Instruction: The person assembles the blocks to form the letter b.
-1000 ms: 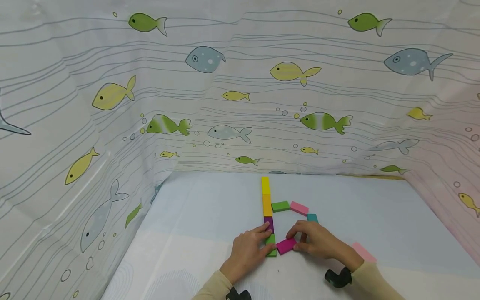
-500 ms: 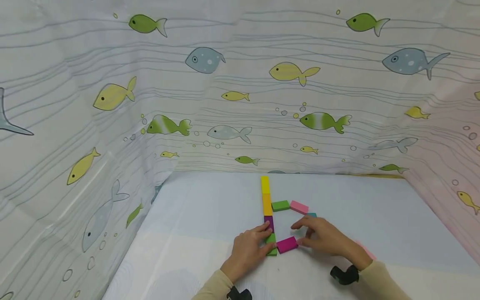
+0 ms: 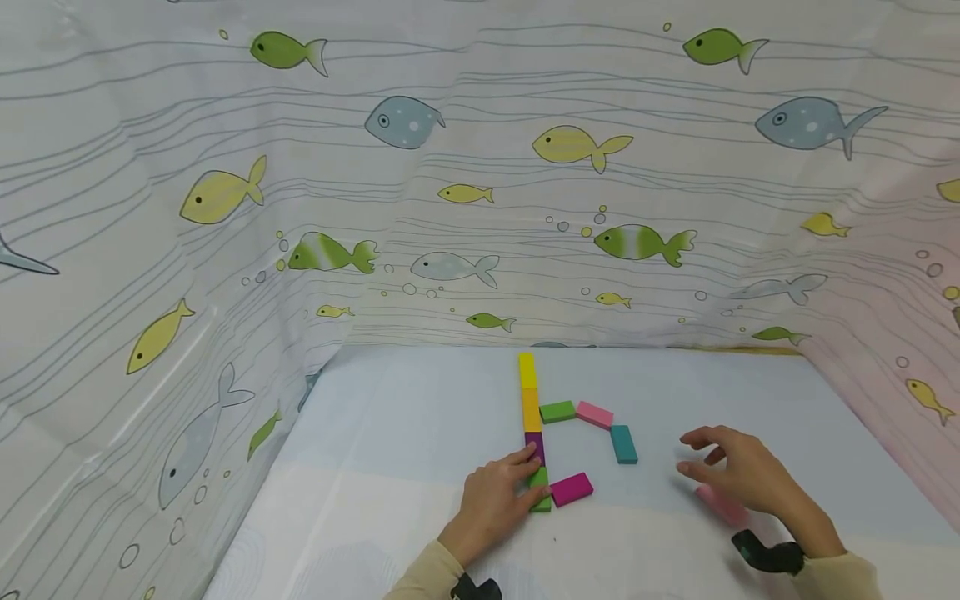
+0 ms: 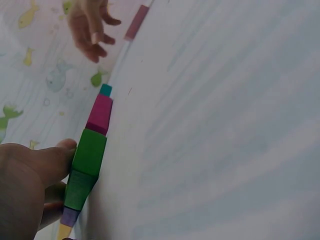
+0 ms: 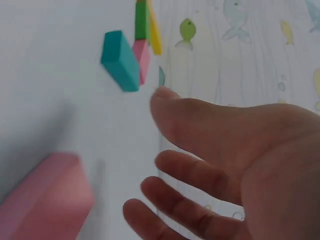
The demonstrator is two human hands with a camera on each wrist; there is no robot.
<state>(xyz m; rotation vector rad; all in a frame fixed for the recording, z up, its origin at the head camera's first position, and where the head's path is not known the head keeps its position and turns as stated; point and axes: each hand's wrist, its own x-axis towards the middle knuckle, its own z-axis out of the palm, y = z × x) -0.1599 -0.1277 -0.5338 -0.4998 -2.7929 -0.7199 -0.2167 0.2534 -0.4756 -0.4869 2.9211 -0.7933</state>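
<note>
My left hand: at lower centre of the head view, my left hand [image 3: 491, 504] rests with fingers loosely extended and apart, touching the column rather than clamped on it.
Under my left fingertips: a dark purple rectangular block [image 3: 533, 438] and, below it by my thumb, a bright green rectangular block [image 3: 542, 505].
Upper column: a bright yellow rectangular block [image 3: 528, 371] at the top, then an orange-yellow rectangular block [image 3: 532, 410], running straight down to the purple one.
Curve at centre right: a short green rectangular block [image 3: 557, 412] starts beside the column, followed by a light pink rectangular block [image 3: 595, 415] and a teal rectangular block [image 3: 624, 444] slanting down.
Lower branch: a magenta rectangular block [image 3: 572, 489] sits tilted just beside the column's foot, well apart from the teal one.
My right hand: at lower right, my right hand [image 3: 738, 471] hovers, thumb and fingers apart.
Near my right hand: a loose pink rectangular block [image 3: 722, 507], partly hidden beneath it.
Dim left wrist view: two green patches show there; I can't tell whether they're one block or two.
Setting: pale tabletop [image 3: 405, 417], fish-printed sheet [image 3: 450, 225] behind.
</note>
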